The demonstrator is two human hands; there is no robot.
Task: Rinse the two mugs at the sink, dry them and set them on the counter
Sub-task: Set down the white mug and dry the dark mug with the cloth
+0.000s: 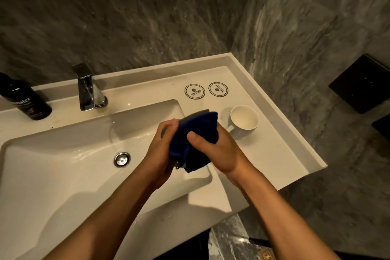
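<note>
- One white mug (pixel 244 120) stands upright on the table (pixel 274 154), right of the sink (pixel 63 164) and just below two round coasters (pixel 194 91); by its place it looks finished, though I cannot tell if it is dry
- The second mug is almost wholly hidden inside a dark blue cloth (pixel 196 139) held over the basin's right edge; only a grey sliver shows at the top
- Left hand (pixel 162 150) has its grip clasped round the wrapped mug; right hand (pixel 213 150) has its grip pressed on the cloth
- No water can be made out at the tap (pixel 86 88), so rinsing seems over
- Left to do, as I judge: finish drying, set this mug beside the first
</note>
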